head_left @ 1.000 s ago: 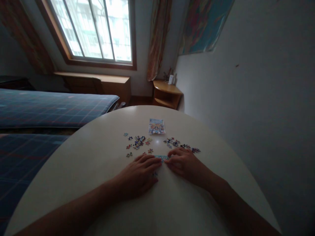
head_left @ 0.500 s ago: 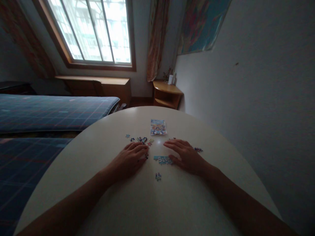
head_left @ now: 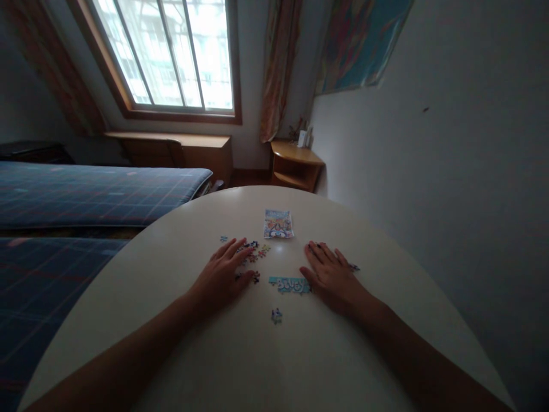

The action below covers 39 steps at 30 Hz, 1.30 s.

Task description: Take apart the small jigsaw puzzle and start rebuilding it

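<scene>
My left hand (head_left: 225,270) lies open with its fingers spread over a loose group of jigsaw puzzle pieces (head_left: 259,252), hiding some of them. My right hand (head_left: 329,273) rests open, palm down, its fingers over small pieces that mostly cannot be seen. Beside its thumb is a joined strip of light-blue puzzle (head_left: 291,285) with the letters "BLUEY" on it; the hand covers its right end. A single puzzle piece (head_left: 277,316) lies nearer to me, below the strip. Beyond both hands lies a small picture sheet (head_left: 278,224) with a colourful print.
The round white table (head_left: 274,366) fills the foreground. A plaid mattress (head_left: 94,194) stands to the left, a wall (head_left: 463,189) to the right. Behind the table are a corner cabinet (head_left: 295,151) and a desk (head_left: 206,142) under the window.
My left fingers have spread and shifted left over the pieces. My right hand has moved a little right, uncovering more of the lettered strip. The view has shifted slightly.
</scene>
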Motion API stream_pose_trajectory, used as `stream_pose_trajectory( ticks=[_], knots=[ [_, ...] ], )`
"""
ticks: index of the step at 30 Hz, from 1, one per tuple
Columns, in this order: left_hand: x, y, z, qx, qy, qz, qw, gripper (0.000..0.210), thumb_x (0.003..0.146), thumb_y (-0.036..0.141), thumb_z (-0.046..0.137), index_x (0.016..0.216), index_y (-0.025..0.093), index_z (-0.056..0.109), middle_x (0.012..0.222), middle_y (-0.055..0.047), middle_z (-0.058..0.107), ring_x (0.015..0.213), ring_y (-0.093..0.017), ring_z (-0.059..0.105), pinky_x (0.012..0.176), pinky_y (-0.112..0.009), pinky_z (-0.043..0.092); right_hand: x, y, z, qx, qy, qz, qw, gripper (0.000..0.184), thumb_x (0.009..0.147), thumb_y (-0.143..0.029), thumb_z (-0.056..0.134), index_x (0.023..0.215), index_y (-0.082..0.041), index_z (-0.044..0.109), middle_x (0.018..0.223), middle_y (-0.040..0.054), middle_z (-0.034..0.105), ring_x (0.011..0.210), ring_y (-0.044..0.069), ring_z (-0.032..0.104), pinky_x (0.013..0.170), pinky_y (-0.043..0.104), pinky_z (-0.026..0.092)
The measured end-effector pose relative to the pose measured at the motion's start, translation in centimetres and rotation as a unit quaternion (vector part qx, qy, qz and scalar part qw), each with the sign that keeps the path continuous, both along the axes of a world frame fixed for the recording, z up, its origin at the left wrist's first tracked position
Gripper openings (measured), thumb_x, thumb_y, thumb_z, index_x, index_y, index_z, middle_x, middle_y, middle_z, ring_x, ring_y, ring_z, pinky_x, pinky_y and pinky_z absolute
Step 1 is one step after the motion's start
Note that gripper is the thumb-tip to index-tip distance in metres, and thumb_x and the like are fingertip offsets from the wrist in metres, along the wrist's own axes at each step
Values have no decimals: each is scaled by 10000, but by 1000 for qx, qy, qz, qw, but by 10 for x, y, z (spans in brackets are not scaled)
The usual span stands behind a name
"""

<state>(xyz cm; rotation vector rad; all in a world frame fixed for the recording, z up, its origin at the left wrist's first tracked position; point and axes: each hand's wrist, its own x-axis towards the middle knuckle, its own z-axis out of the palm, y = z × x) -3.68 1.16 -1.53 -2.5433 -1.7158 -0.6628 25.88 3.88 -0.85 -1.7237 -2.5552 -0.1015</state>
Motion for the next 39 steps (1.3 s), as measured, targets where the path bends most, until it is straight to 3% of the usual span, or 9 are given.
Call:
stream_pose_trajectory(
  ticks=[3, 10, 14, 18, 22, 25, 30, 35, 39],
  knots=[
    [0, -1, 2, -7, -10, 17, 1000, 539, 904, 407, 574, 1398, 214, 485, 1540, -86, 398, 1434, -303, 321, 1162, -505, 333, 1, -3, 1, 20, 4, 18, 1000, 640, 1001, -583, 197, 1495, -233, 405, 1588, 78, 333, 1475, 303, 253, 1183, 555, 204],
    [1, -3, 1, -11, -19, 22, 1000, 623, 901, 508, 572, 1418, 185, 441, 1525, -132, 403, 1431, -335, 311, 1156, -538, 317, 0, -20, 6, 9, 59, 164, 985, 601, 996, -528, 364, 1525, -248, 317, 1599, 92, 307, 1481, 302, 234, 1170, 546, 240],
    [3, -2, 6, -1, -43, 7, 999, 516, 897, 379, 598, 1361, 183, 484, 1488, -120, 447, 1401, -305, 357, 1154, -519, 329, -6, -19, 5, 10, 100, 134, 986, 567, 959, -477, 481, 1457, -214, 414, 1535, 139, 413, 1445, 321, 315, 1148, 574, 259],
    [11, -7, 14, 19, -60, -70, 996, 327, 906, 298, 582, 1222, 212, 588, 1372, -88, 557, 1301, -262, 463, 1117, -477, 384, -13, -15, 6, 21, 160, 98, 982, 356, 907, -415, 585, 1202, -215, 603, 1407, 129, 549, 1378, 320, 411, 1121, 561, 291],
    [20, -15, 15, 0, -29, -161, 987, 278, 927, 281, 560, 1197, 268, 629, 1309, -50, 605, 1251, -246, 500, 1093, -474, 397, -16, -17, 8, 29, 198, 92, 975, 243, 872, -369, 631, 1064, -219, 640, 1312, 123, 608, 1285, 305, 499, 1077, 532, 339],
    [23, -16, 14, -10, -13, -168, 986, 310, 946, 272, 536, 1243, 300, 619, 1348, -40, 579, 1276, -253, 476, 1085, -481, 400, -18, -18, 8, 26, 206, 80, 975, 232, 849, -359, 653, 1033, -217, 643, 1286, 124, 620, 1258, 315, 515, 1052, 538, 355],
    [10, -11, 21, 4, -9, -110, 994, 346, 929, 252, 552, 1272, 257, 591, 1265, -68, 620, 1175, -246, 542, 1035, -459, 442, -18, -17, 9, 27, 211, 78, 974, 213, 858, -347, 638, 1018, -206, 634, 1265, 134, 625, 1237, 323, 526, 1030, 543, 376],
    [-13, -11, 41, -21, 22, 41, 999, 226, 904, 247, 544, 1100, 205, 648, 1091, -88, 673, 994, -260, 622, 880, -427, 512, -18, -25, 16, 38, 216, 132, 967, 188, 866, -298, 641, 1039, -225, 630, 1295, 121, 601, 1263, 300, 506, 1057, 529, 374],
    [-22, -13, 54, -92, 31, 134, 986, 215, 918, 314, 530, 1072, 223, 650, 981, -55, 695, 853, -228, 656, 724, -346, 507, -20, -35, 19, 33, 221, 173, 959, 168, 867, -270, 637, 1034, -249, 639, 1306, 103, 594, 1272, 289, 496, 1061, 522, 383]
  ],
)
